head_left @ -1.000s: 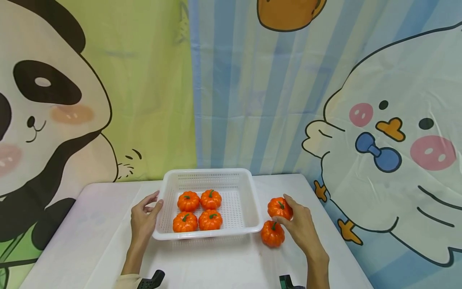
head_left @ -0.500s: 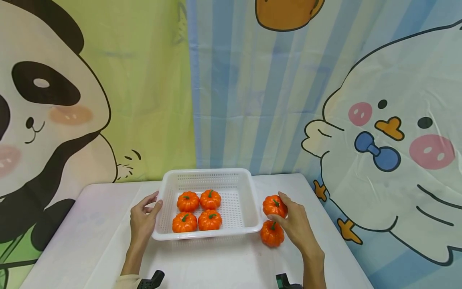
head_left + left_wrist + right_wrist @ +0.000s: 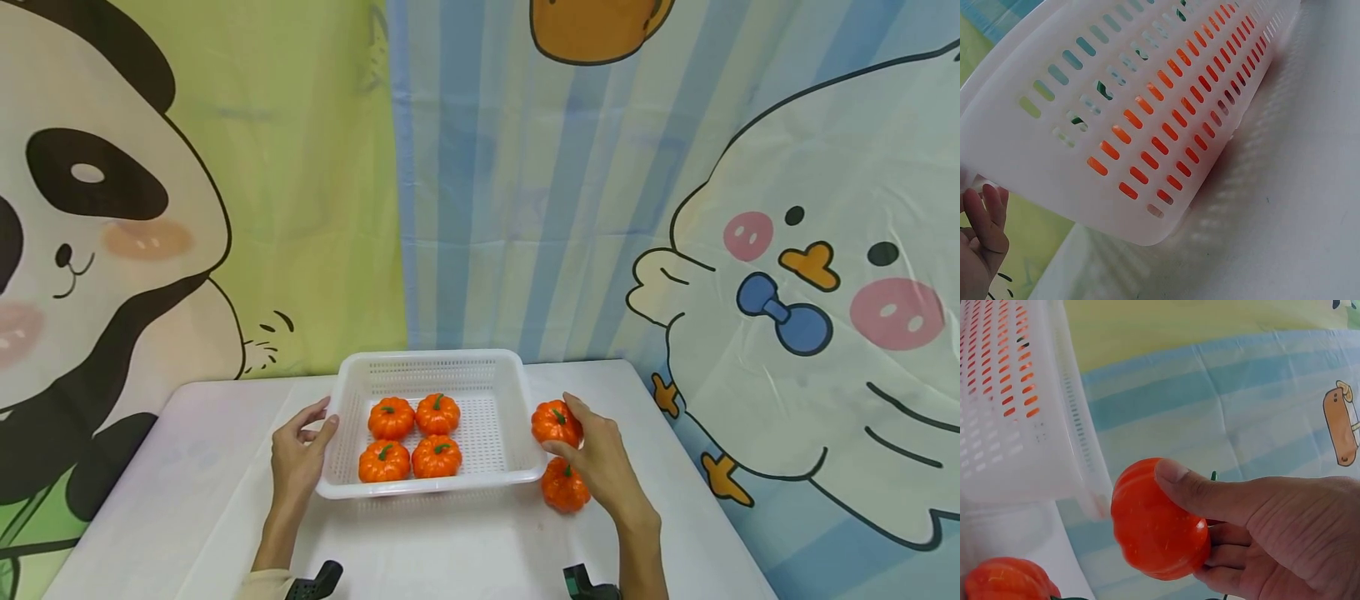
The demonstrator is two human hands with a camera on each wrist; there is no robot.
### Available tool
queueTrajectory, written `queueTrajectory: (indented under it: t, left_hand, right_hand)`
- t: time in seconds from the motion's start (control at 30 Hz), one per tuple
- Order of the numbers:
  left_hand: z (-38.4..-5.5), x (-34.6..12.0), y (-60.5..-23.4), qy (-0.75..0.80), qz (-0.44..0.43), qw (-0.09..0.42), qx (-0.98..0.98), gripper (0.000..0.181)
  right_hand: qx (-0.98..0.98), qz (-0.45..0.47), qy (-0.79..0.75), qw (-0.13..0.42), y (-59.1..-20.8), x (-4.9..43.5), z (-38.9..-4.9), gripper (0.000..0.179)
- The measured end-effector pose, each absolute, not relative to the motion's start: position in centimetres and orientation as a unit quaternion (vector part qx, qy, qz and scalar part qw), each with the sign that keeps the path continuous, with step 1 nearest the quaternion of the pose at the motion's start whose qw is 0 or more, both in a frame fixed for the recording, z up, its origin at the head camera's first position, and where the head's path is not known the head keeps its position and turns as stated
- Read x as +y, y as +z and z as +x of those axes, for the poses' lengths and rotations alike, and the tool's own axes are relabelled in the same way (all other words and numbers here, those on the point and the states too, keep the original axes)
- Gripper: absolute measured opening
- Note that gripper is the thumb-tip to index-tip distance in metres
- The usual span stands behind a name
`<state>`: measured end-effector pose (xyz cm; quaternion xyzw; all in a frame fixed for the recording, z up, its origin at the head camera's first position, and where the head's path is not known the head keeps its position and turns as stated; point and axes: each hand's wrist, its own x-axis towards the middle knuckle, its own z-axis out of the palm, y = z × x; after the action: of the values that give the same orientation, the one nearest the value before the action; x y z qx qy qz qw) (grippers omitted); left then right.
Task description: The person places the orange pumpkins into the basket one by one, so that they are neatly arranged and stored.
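A white perforated plastic basket (image 3: pixel 486 429) stands on the table, with several small orange pumpkins (image 3: pixel 437 457) grouped in its left and middle part. My left hand (image 3: pixel 297 454) holds the basket's left rim; in the left wrist view its fingertips (image 3: pixel 994 203) touch the rim's underside. To the right of the basket, my right hand (image 3: pixel 603 458) grips another green-stemmed pumpkin (image 3: pixel 555 422) between thumb and fingers. The right wrist view shows this pumpkin (image 3: pixel 1157 519) off the table, close to the basket's right end. One more pumpkin (image 3: pixel 565 487) sits on the table, just below the held one.
A white cloth covers the table (image 3: pixel 420 542). Behind it hangs a printed curtain (image 3: pixel 510 208) with a panda on the left and a white bird on the right. Dark wrist devices (image 3: pixel 315 581) show at the lower edge.
My right hand has moved left with its pumpkin, from beyond the loose pumpkin to right beside the basket's right rim. The left hand, basket and other pumpkins have stayed put.
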<state>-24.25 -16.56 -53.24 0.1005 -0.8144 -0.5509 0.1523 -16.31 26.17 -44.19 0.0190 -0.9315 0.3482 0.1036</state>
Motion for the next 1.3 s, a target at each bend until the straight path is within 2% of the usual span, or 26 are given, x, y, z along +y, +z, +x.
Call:
queueTrajectory:
  t: [0.73,1.3]
  left_hand:
    - [-24.5,-16.4,-52.9,-0.559,0.099,0.147,-0.81,0.044]
    - [-24.2,-16.4,-53.1,-0.556,0.103,0.149,-0.811,0.044]
  right_hand:
    - [-0.923,0.063,0.365,0.107,-44.1,23.6,-17.5,0.088]
    - [-0.918,0.097,0.374,0.089,-45.6,20.8,-18.4,0.086]
